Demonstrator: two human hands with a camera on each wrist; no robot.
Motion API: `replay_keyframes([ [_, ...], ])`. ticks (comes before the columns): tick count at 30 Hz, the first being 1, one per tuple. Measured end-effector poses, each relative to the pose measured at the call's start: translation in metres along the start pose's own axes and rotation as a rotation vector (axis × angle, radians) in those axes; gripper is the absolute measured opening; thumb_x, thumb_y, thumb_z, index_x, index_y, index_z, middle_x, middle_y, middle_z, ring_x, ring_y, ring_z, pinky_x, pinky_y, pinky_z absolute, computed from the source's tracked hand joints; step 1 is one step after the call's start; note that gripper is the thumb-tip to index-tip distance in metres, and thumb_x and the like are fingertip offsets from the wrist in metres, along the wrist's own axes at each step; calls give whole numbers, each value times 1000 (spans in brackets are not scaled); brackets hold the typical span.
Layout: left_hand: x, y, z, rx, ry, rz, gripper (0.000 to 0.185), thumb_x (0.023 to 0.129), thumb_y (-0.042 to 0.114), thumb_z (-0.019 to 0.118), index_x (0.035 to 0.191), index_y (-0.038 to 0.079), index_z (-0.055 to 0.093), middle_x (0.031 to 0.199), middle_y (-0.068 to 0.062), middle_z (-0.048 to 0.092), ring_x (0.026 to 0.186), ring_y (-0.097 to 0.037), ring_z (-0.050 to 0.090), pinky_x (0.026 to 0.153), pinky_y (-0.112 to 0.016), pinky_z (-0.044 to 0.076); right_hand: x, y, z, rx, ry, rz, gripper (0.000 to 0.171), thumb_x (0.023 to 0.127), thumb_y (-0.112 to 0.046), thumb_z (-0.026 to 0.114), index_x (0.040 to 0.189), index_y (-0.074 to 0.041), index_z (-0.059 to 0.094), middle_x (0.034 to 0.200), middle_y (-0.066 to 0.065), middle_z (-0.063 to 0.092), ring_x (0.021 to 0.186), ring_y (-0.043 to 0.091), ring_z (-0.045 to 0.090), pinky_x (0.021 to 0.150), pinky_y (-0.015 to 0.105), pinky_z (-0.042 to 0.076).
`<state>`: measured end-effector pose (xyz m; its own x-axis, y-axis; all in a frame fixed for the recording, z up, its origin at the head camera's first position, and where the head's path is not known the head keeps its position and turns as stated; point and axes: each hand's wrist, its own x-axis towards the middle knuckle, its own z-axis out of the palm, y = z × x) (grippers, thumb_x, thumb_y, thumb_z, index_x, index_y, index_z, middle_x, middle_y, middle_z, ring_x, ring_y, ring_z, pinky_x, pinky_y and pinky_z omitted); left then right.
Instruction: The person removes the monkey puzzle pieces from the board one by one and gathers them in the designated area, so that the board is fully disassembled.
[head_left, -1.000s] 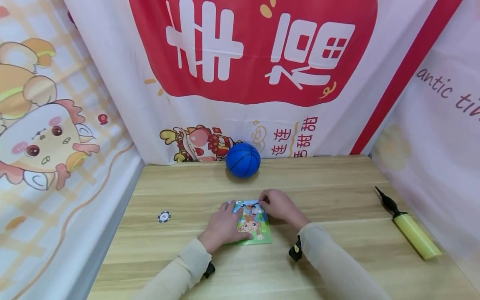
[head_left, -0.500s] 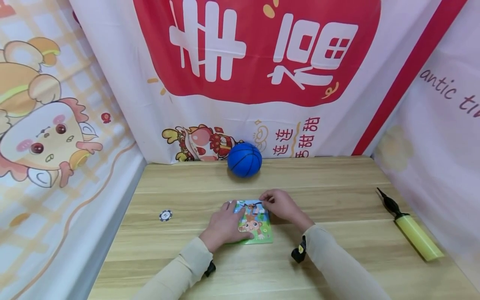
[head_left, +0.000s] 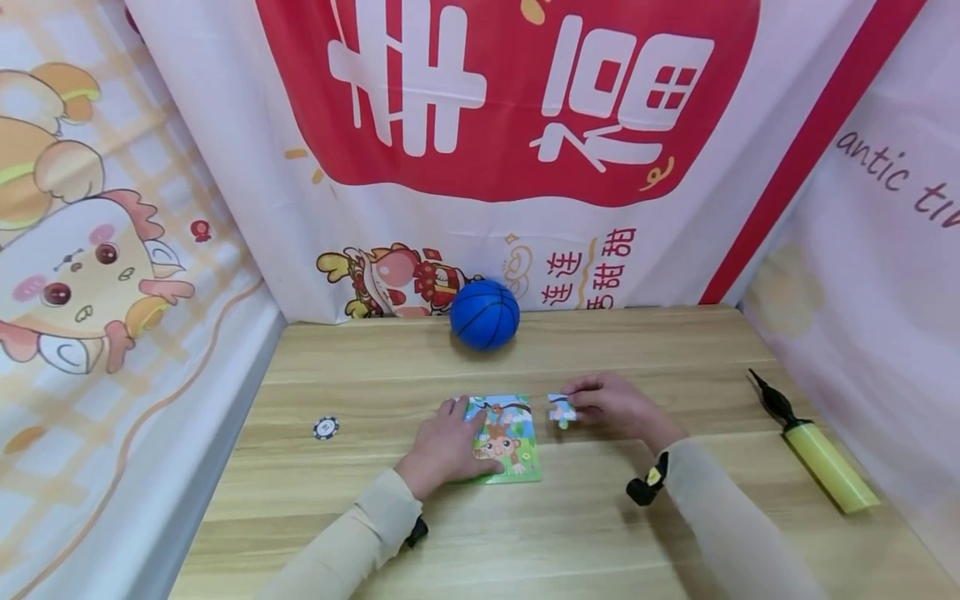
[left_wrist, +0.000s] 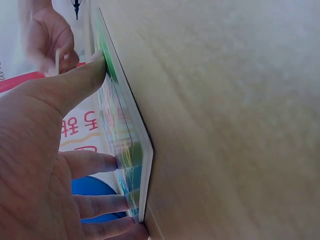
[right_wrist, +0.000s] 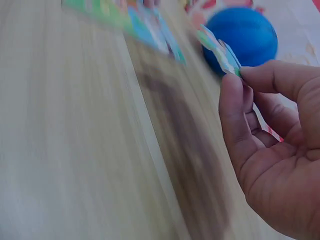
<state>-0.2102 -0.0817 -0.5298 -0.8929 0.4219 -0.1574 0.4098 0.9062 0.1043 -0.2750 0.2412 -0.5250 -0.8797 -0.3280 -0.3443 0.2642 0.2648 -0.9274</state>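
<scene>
Plainly, the two hands are at different work. The right hand [head_left: 618, 408] pinches a puzzle piece [head_left: 561, 407] between thumb and fingers at its right side; the right wrist view shows the piece tilted and raised off the tabletop [head_left: 300, 500]. The left hand [head_left: 446, 442] is spread wide over the left side of a puzzle board [head_left: 510, 437], thumb on the near part, fingers reaching toward the far edge, all fairly straight.

The key relation is sideways: the piece is just right of the board's far right corner, with a narrow gap between, and a green tab points toward the tabletop's near edge. The right hand is nearer that corner. The board lies flat around the middle of the tabletop; with its left side covered, its long axis cannot be told, nor can I make out an empty slot. The right forearm slants in from the near right, the left from the near left.

Farther out, a blue ball [head_left: 484, 315] sits by the tabletop's far edge, a chip [head_left: 326, 428] lies toward the left edge, and a yellow pump [head_left: 831, 467] lies along the right edge, black nozzle pointing toward the far right corner.
</scene>
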Motion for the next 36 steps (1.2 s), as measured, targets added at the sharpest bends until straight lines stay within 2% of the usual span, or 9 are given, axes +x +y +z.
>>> replay_keyframes([
  [4,-2,-1,-3,-9,-4,-6,103,77,85,59,154,19,46,159,-20,32,143,-42,32,91,-58,52,-9,8,-40,-108,-5,-19,29,99,-12,67,121,7,67,110,16,70,92,21,68,82,39,58],
  [8,-3,-1,-3,-24,0,7,102,77,84,60,154,18,47,159,-22,32,142,-43,32,92,-59,50,-18,14,-76,-185,44,11,28,101,-8,62,122,9,65,111,15,69,93,20,66,81,35,58],
  [13,-2,-3,-3,-18,-2,-12,102,77,83,61,154,19,46,159,-21,31,142,-43,32,94,-59,50,-23,15,-100,-227,61,40,30,100,-7,63,125,9,64,113,16,68,93,20,65,81,35,57],
  [19,0,-1,-2,-19,-6,-3,102,77,84,60,155,19,46,160,-21,31,143,-44,32,96,-60,48,-27,15,-105,-259,98,71,31,98,-9,67,125,7,65,115,15,68,94,19,64,81,34,57],
  [29,1,0,-2,-16,-12,0,102,78,84,59,155,19,46,160,-21,30,143,-43,31,95,-59,49,-25,22,-105,-320,128,93,29,101,-9,63,126,5,66,117,15,66,97,23,62,83,36,55],
  [36,1,-2,0,-20,-10,1,102,77,85,59,154,19,47,160,-21,31,143,-43,31,96,-59,49,-22,18,-98,-361,186,96,34,106,-25,57,126,1,62,111,15,63,96,27,57,81,37,52],
])
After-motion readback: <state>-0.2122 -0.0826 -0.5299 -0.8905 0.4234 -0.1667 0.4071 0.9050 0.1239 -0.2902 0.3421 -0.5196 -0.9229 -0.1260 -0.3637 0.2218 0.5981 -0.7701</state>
